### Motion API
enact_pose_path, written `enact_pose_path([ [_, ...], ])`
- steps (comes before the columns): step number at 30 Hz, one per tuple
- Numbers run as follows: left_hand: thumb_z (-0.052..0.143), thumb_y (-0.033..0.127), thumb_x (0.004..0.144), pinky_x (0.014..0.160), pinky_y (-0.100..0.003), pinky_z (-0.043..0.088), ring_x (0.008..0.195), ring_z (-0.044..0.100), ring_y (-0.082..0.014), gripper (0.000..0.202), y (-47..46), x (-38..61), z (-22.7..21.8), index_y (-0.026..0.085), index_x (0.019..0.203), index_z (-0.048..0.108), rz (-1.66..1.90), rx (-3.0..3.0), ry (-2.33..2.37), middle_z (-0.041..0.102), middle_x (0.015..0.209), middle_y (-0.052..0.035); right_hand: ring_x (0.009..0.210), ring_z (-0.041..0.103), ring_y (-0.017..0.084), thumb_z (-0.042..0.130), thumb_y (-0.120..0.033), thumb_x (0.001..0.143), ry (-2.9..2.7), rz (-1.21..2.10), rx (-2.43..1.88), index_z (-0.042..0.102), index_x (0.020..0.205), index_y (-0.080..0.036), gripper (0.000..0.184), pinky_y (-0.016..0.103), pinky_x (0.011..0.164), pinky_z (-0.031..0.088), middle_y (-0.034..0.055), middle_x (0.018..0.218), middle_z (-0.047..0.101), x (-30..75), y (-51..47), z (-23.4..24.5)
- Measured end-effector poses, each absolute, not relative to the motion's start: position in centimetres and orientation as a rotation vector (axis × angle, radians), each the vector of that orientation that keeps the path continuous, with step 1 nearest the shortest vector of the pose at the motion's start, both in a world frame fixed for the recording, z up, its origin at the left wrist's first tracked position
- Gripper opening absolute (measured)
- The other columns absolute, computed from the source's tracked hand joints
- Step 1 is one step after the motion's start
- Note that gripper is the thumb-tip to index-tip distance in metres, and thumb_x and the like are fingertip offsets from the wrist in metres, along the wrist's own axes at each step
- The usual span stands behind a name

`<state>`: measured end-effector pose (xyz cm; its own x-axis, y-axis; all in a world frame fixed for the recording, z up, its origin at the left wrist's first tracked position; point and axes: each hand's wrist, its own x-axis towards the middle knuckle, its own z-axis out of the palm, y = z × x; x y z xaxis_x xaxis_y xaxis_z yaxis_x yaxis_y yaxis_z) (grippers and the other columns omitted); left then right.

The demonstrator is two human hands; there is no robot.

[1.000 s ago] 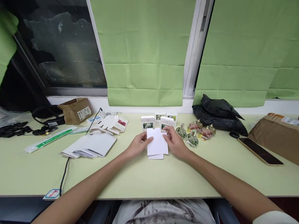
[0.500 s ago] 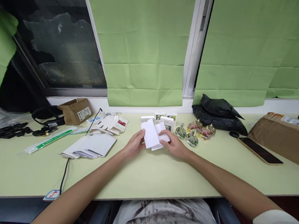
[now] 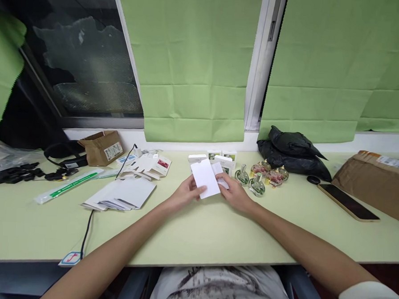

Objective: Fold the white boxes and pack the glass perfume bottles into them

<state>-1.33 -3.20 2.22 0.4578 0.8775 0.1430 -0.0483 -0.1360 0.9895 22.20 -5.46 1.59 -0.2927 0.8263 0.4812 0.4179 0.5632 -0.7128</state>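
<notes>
Both my hands hold a white flat carton blank [image 3: 205,179] just above the pale green table [image 3: 195,232], near its middle. My left hand [image 3: 183,194] pinches its lower left edge. My right hand [image 3: 234,193] grips its right side, where a folded flap sticks up. Behind the blank stand a few small white boxes [image 3: 226,161] with flower pictures. Several small round glass perfume bottles [image 3: 258,176] sit just right of my right hand.
A stack of flat white blanks [image 3: 122,194] lies to the left, with printed blanks [image 3: 152,165] behind it. A small brown box [image 3: 102,147], black cable and clips sit far left. A black bag [image 3: 291,152], a phone [image 3: 348,201] and a brown parcel [image 3: 376,181] lie right.
The blank lay flat under my hands a second ago. It has been lifted off the table and partly folded, and now tilts up between both hands.
</notes>
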Motion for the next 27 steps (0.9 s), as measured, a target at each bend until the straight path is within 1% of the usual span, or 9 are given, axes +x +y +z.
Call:
enact_pose_path([
  [4,0.081,0.049,0.081,0.059,-0.028,0.052,0.089,0.063,-0.0225,0.059,-3.5,-1.1,2.1,0.016,0.127,0.061,0.979,1.602,0.902,0.069,0.115,-0.0135,0.055,0.057,0.016,0.036,-0.047,0.109,-1.880,0.600,-1.004,0.056,0.131,-0.027,0.036,0.029,0.061,0.047,-0.0047,0.062,0.058,22.0,-5.8,1.5],
  [9,0.077,0.049,0.084,0.055,-0.026,0.050,0.086,0.065,-0.0225,0.056,-2.9,-1.4,1.9,0.016,0.126,0.061,1.044,1.647,0.925,0.070,0.117,-0.0142,0.058,0.060,0.017,0.035,-0.055,0.108,-1.709,0.646,-0.949,0.038,0.154,-0.029,0.053,0.030,0.056,0.049,-0.0022,0.071,0.061,22.0,-5.7,1.3],
  [11,0.077,0.050,0.084,0.055,-0.027,0.050,0.086,0.065,-0.0231,0.057,-2.8,-1.5,1.9,0.016,0.128,0.061,1.045,1.650,0.913,0.070,0.119,-0.0148,0.060,0.060,0.017,0.035,-0.057,0.107,-1.660,0.685,-0.929,0.038,0.154,-0.029,0.054,0.030,0.056,0.050,-0.0002,0.077,0.062,22.1,-5.4,1.3],
  [15,0.080,0.050,0.082,0.058,-0.028,0.051,0.093,0.068,-0.0270,0.063,-3.2,-1.2,2.0,0.016,0.131,0.060,1.049,1.654,0.899,0.071,0.122,-0.0158,0.062,0.058,0.016,0.045,-0.059,0.103,-1.697,0.779,-0.885,0.052,0.140,-0.026,0.050,0.028,0.055,0.048,0.0003,0.081,0.062,22.0,-5.0,1.1],
  [18,0.083,0.048,0.079,0.075,-0.034,0.055,0.107,0.068,-0.0304,0.064,-3.7,-0.9,2.2,0.018,0.132,0.061,1.050,1.681,0.844,0.071,0.127,-0.0149,0.068,0.056,0.015,0.053,-0.056,0.101,-1.792,0.771,-0.861,0.058,0.127,-0.023,0.042,0.028,0.062,0.047,0.0000,0.084,0.062,21.7,-5.1,1.0],
  [20,0.082,0.047,0.080,0.084,-0.036,0.055,0.112,0.067,-0.0308,0.064,-4.0,-0.8,2.3,0.020,0.133,0.060,1.057,1.726,0.827,0.070,0.129,-0.0137,0.074,0.057,0.016,0.054,-0.053,0.101,-1.844,0.716,-0.880,0.061,0.119,-0.023,0.036,0.029,0.067,0.047,0.0011,0.088,0.064,21.6,-5.4,1.1],
  [22,0.081,0.047,0.081,0.082,-0.035,0.053,0.109,0.067,-0.0292,0.063,-4.2,-0.9,2.3,0.021,0.134,0.060,1.060,1.790,0.858,0.071,0.127,-0.0124,0.076,0.056,0.017,0.054,-0.050,0.101,-1.875,0.668,-0.908,0.062,0.112,-0.023,0.031,0.029,0.068,0.045,0.0013,0.090,0.065,21.6,-5.6,1.3],
  [24,0.078,0.047,0.084,0.076,-0.032,0.051,0.100,0.067,-0.0259,0.059,-4.3,-1.1,2.2,0.022,0.134,0.060,1.055,1.870,0.905,0.072,0.122,-0.0106,0.073,0.053,0.016,0.056,-0.048,0.100,-1.894,0.628,-0.936,0.061,0.105,-0.022,0.026,0.028,0.066,0.042,-0.0001,0.086,0.062,21.7,-5.7,1.5],
  [27,0.076,0.047,0.086,0.068,-0.029,0.046,0.083,0.062,-0.0199,0.053,-4.4,-1.3,2.2,0.022,0.130,0.062,1.032,1.981,0.966,0.073,0.106,-0.0067,0.068,0.049,0.015,0.060,-0.046,0.098,-1.908,0.578,-0.970,0.058,0.093,-0.021,0.025,0.028,0.063,0.038,-0.0020,0.078,0.056,21.9,-5.7,1.6],
])
